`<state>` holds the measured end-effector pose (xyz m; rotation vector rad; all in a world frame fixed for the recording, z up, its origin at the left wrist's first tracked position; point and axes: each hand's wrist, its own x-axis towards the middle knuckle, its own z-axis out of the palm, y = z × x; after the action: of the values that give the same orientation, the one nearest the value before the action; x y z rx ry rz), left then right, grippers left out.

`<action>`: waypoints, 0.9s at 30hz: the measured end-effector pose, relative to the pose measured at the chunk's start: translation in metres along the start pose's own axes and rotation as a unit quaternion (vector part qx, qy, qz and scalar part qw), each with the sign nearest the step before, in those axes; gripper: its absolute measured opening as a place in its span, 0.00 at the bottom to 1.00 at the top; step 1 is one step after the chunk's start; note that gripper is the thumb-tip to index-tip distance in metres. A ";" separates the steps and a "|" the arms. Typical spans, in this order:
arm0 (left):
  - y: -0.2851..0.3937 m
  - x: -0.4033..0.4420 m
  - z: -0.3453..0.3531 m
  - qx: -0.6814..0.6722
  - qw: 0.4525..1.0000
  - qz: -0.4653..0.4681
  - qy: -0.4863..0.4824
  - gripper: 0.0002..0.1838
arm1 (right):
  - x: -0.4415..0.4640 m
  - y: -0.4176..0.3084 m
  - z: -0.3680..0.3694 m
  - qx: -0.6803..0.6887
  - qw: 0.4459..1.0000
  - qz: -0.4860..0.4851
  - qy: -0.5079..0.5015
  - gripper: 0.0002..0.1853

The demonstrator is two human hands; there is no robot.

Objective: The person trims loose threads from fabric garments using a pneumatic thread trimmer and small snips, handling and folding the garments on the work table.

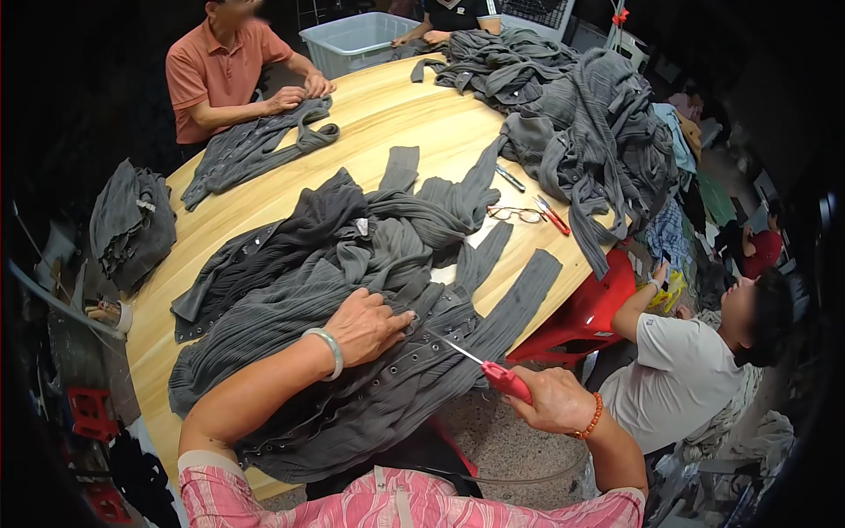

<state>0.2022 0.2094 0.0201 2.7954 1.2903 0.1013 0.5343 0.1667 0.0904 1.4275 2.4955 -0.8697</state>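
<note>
A dark grey ribbed cardigan point(396, 378) with a row of round metal snaps lies spread on the table in front of me. My left hand point(370, 327), a bangle at its wrist, rests on it with the fingers bent into the cloth beside the snap band. My right hand point(556, 400) is closed around red-handled thread snips point(506, 382). Their thin metal blades point left toward the snap band, close to my left fingertips. More grey ribbed garments point(290, 233) lie bunched just beyond my left hand.
On the wooden table point(370, 114) lie eyeglasses point(516, 214), other red-handled snips point(553, 216) and a small dark tool point(510, 179). A garment heap point(581, 114) covers the far right. People sit or stand around. A red stool point(590, 308) stands at right, a plastic tub point(352, 44) behind.
</note>
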 end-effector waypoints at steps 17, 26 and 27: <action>0.023 0.030 -0.033 -0.090 0.994 -0.060 -0.011 0.20 | 0.115 0.009 0.022 0.598 0.767 -0.222 0.076 0.12; -0.006 0.051 0.011 -0.347 0.932 -0.104 0.028 0.12 | 0.207 0.014 0.043 0.733 0.644 -0.222 0.004 0.26; -0.007 0.048 0.015 -0.332 0.936 -0.102 0.064 0.12 | 0.212 0.018 0.049 0.733 0.644 -0.217 0.003 0.26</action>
<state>0.2295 0.2502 0.0058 2.1006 1.2570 0.5948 0.4267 0.3048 -0.0393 0.7413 1.7821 -3.3848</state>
